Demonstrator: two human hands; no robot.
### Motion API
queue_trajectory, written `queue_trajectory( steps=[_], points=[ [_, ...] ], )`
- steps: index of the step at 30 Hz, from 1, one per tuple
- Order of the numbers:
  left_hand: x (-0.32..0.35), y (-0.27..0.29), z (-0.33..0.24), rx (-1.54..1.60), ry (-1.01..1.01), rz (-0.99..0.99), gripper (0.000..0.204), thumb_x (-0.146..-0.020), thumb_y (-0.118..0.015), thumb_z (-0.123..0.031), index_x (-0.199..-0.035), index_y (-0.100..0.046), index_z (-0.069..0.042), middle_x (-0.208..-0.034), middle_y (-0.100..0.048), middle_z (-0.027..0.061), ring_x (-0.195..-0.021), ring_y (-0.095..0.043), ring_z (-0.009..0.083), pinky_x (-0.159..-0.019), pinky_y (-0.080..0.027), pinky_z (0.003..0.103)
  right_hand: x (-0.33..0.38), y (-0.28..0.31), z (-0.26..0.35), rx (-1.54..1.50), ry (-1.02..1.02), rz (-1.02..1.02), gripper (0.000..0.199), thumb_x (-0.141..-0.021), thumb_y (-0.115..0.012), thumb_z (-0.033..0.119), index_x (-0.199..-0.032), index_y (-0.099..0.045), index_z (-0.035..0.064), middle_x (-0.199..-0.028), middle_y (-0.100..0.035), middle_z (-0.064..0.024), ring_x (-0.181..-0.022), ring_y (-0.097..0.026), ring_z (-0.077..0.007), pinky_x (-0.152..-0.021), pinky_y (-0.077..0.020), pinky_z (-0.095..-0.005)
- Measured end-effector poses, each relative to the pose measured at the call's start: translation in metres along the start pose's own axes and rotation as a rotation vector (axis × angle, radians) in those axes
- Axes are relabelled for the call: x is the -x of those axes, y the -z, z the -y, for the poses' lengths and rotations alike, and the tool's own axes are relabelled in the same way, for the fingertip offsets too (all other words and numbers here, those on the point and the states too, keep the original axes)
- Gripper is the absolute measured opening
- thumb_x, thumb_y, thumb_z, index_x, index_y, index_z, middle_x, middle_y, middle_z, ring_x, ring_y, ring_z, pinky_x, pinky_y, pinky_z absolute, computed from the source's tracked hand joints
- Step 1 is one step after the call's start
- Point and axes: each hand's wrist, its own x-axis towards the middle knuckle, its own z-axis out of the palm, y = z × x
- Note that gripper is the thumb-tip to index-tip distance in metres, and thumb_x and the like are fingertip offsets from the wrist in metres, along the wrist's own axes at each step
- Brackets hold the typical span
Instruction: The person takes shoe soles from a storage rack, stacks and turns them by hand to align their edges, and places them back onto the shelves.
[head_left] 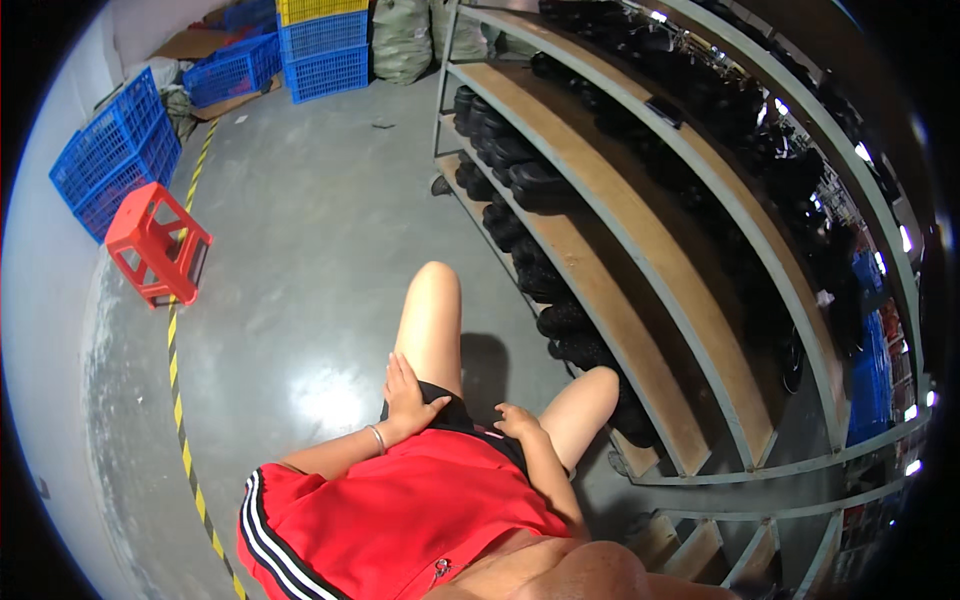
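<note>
My left hand (405, 402) lies flat on my left thigh, its fingers stretched out and nothing in it. A silvery bracelet (378, 440) circles that wrist. My right hand (516, 420) rests at the black shorts (446, 404) beside my right thigh, fingers loosely apart, with no object visible in them. A small pinkish patch (491, 432) shows on the shorts just below it, too small to make out. My red top (440, 500) covers my lap up to both wrists.
On the right stands a long metal rack with wooden shelves (600, 260), holding many black shoe-like items (500, 140). A red stool (158, 245) stands at the left by a yellow-black floor line (178, 400). Blue crates (120, 150) and a stuffed sack (402, 40) are farther back.
</note>
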Motion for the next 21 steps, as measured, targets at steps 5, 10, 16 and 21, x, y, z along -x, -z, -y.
queue_trajectory(
  steps=[5, 10, 16, 21],
  points=[
    [-0.011, 0.029, 0.001, -0.197, -0.302, 0.027, 0.085, -0.074, -0.072, -0.041, -0.145, -0.035, -0.011, -0.156, -0.012, 0.0201, -0.141, -0.006, 0.0494, -0.102, -0.008, 0.075, -0.023, 0.006, 0.037, -0.089, 0.047, 0.057, 0.057, -0.081, -0.071, 0.022, -0.133, -0.052, 0.0100, -0.119, -0.062, -0.0192, -0.112, -0.059, -0.0308, -0.095, -0.0476, -0.0380],
    [-0.052, 0.022, -0.006, -0.141, -0.578, 0.108, 0.053, -0.077, -0.070, -0.034, -0.120, -0.060, -0.005, -0.147, -0.033, 0.0195, -0.141, -0.022, 0.0377, -0.105, -0.007, 0.074, -0.029, 0.015, 0.056, -0.425, 0.220, 0.117, 0.054, -0.084, -0.069, 0.015, -0.132, -0.049, 0.0017, -0.121, -0.060, -0.0224, -0.111, -0.060, -0.0313, -0.093, -0.0483, -0.0382],
    [-0.135, -0.002, -0.037, 0.148, -0.624, 0.402, 0.043, -0.079, -0.069, -0.020, -0.119, -0.057, -0.010, -0.136, -0.045, 0.0202, -0.103, -0.059, 0.0387, -0.089, -0.048, 0.044, -0.045, 0.083, 0.079, -0.466, 0.375, -0.256, 0.035, -0.085, -0.066, 0.011, -0.116, -0.056, -0.0011, -0.103, -0.064, -0.0158, -0.090, -0.064, -0.0254, -0.081, -0.0504, -0.0331],
    [-0.236, -0.022, -0.093, 0.033, -0.658, 0.560, 0.039, -0.081, -0.068, -0.021, -0.116, -0.059, -0.007, -0.111, -0.058, 0.0172, -0.095, -0.062, 0.0363, -0.077, -0.051, 0.045, -0.091, 0.155, 0.051, -0.996, 0.230, -0.304, 0.030, -0.090, -0.060, 0.003, -0.119, -0.054, -0.0039, -0.107, -0.064, -0.0094, -0.096, -0.063, -0.0145, -0.083, -0.0507, -0.0284]
  ],
)
